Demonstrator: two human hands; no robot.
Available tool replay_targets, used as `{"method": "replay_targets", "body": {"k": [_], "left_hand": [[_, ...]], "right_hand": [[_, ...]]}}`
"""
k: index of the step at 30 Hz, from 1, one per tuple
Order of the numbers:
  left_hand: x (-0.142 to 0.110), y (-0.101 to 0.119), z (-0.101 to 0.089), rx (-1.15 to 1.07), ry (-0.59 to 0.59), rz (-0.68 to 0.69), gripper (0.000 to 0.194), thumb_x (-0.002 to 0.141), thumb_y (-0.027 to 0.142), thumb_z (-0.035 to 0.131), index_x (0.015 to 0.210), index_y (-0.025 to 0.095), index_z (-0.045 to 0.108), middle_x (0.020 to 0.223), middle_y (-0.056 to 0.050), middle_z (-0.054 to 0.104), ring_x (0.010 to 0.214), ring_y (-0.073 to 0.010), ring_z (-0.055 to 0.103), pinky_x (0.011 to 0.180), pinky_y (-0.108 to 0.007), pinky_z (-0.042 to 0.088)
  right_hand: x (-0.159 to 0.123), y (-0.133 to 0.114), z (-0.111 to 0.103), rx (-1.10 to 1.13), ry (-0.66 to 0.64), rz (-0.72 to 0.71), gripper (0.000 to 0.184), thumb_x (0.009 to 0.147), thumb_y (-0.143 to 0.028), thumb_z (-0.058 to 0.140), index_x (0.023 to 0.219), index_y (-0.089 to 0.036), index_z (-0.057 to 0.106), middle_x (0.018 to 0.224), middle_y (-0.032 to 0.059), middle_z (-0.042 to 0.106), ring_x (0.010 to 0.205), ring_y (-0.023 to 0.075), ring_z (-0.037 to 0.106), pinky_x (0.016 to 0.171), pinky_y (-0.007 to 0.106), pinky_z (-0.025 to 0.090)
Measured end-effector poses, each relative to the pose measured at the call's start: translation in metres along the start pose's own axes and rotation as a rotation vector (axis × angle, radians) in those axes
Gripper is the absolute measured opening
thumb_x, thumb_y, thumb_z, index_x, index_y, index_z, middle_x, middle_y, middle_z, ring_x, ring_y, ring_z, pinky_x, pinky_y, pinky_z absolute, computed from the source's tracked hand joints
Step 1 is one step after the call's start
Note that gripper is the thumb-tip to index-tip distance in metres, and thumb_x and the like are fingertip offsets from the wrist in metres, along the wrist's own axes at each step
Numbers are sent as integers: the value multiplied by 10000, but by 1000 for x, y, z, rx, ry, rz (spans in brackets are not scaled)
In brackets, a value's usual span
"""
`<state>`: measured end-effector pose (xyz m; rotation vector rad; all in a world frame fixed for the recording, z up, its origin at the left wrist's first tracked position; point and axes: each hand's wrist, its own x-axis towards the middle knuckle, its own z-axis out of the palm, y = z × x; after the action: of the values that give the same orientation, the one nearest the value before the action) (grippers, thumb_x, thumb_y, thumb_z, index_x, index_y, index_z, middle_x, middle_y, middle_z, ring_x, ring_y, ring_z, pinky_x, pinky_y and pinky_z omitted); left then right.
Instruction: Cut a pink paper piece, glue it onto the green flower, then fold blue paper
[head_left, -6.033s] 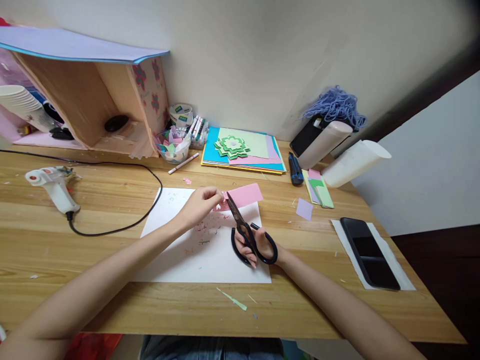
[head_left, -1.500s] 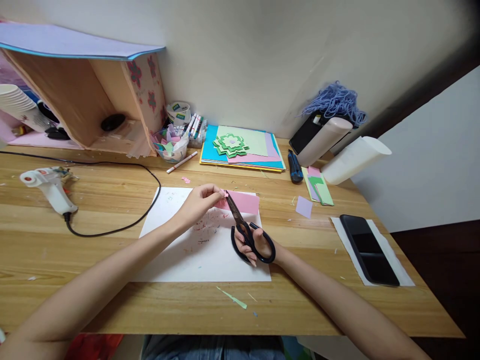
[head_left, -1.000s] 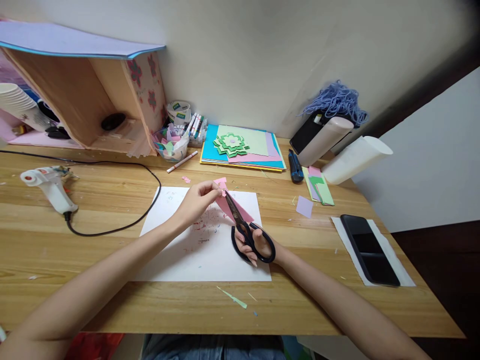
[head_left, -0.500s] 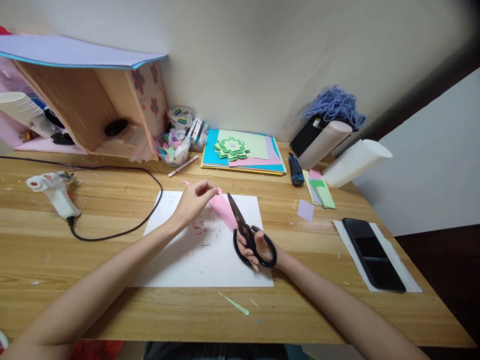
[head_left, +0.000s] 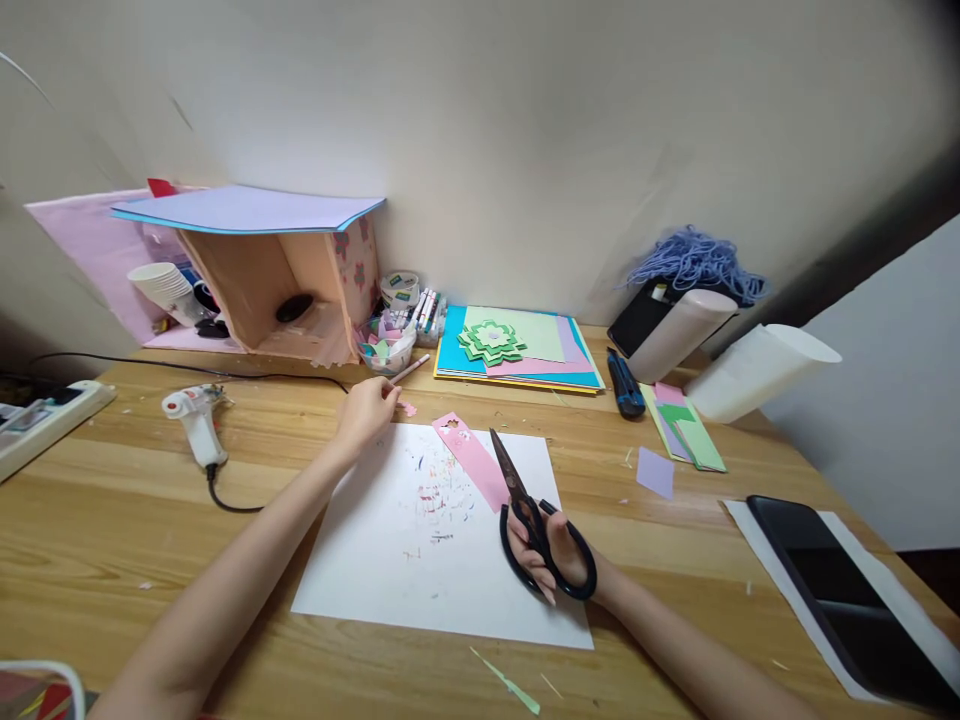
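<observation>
My right hand (head_left: 551, 550) grips black-handled scissors (head_left: 517, 490), the fingers through the loops and the blades together, pointing up and away. My left hand (head_left: 367, 415) is at the far left corner of a white sheet (head_left: 405, 600), thumb and fingers pinched together. Whatever may be between those fingertips is hidden. Beside them, on the wood, lie small pink paper pieces (head_left: 407, 408). A pink paper strip (head_left: 476, 465) lies aslant on the sheet, left of the scissor blades. It has a flower-shaped hole near its far end.
A glue gun (head_left: 196, 425) lies left with its cord. Behind stand a cardboard box (head_left: 352, 285), a tub of scraps (head_left: 386, 350), markers (head_left: 429, 312) and coloured paper (head_left: 454, 350) bearing a green paper flower (head_left: 493, 341). At right are a cutter (head_left: 625, 385) and a phone (head_left: 847, 600).
The pink strip has left my left hand and lies on the sheet. That hand has moved left to the small pink pieces. The scissors have come away from the strip. The view has shifted.
</observation>
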<state>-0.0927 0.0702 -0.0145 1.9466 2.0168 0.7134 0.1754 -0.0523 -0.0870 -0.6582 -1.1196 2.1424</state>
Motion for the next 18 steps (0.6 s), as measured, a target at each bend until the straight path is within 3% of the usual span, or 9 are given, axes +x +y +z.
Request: {"method": "replay_targets", "body": {"k": [3,6,9,18], "left_hand": [[-14,16,10,-58,-53,105,265,797,404,452,838,189,601,836,-77,650,774,-213,583,636,-278,372],[-31,29,27,-140,-208,196,442,670,444,618,1019,183,544,987,-89,610,888,-237,569,692,-298,406],[-41,32,41,-154,-213,207,542,599,410,691,1061,189,515,1049,-89,571,982,-256,528,759,-327,400],[-38,27,46,-245,-247,188,296,626,366,673,851,203,570,866,-21,564,832,-197,529,715,-307,391]], "right_hand": [[1,1,-1,28,-6,-5,661,508,-813,479,690,-185,382,465,-89,409,255,20,320,229,163,363],[2,2,-1,59,-12,-17,646,526,-801,487,692,-185,380,465,-90,409,256,19,321,238,162,369],[3,2,-2,78,-19,-20,648,521,-802,491,688,-186,379,457,-89,412,253,24,322,233,165,363],[8,1,-2,150,-45,-3,653,501,-797,523,668,-184,375,433,-91,424,236,31,338,222,179,379]]}}
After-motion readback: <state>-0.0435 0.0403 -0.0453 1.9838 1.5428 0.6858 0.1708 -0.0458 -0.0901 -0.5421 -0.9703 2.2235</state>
